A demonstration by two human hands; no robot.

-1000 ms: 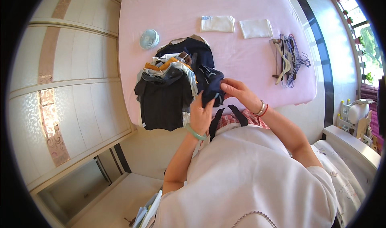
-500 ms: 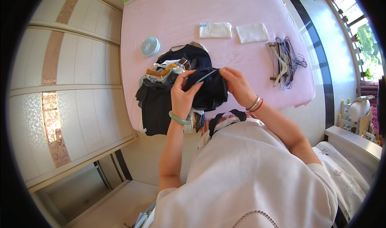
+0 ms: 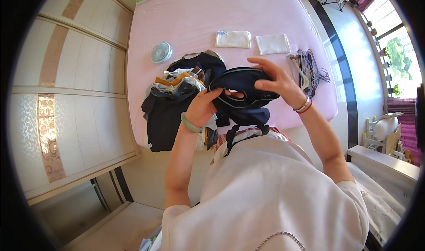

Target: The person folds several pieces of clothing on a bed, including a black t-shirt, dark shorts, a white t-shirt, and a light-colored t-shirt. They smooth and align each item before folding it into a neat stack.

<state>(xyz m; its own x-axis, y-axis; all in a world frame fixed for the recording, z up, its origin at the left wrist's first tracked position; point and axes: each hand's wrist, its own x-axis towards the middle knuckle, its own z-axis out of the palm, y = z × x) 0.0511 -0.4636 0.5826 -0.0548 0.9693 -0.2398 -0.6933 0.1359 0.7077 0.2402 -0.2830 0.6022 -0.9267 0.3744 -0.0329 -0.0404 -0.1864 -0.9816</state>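
Left grip [image 3: 202,108]: closed on the garment's near-left edge, thumb outside, some fingers inside with their tips showing through an opening.
Right grip [image 3: 280,85]: wide, fingers spread, thumb against the cloth (whether any finger pinches from behind, I cannot tell).
Garment [image 3: 237,79]: dark, light-piped, held up between both grips, its lower part hanging below them toward the lap.
Handling: seemingly opening out the garment and sorting its edges.
Next move: likely calls for the right grip to close on the far edge while the left one holds, so the cloth can be drawn flat.
Change: half a second ago the right fingers pinched the piped edge; now they are spread, and the garment gapes in a rounded opening.
Pile [image 3: 170,120]: clothes just left of the left grip, on the bed [image 3: 199,12].
Fan [image 3: 161,53]: beyond the left grip, farther left.
White cloths [image 3: 272,44]: two, folded, beyond the right grip.
Hangers [image 3: 315,71]: right of the right grip, slightly beyond.
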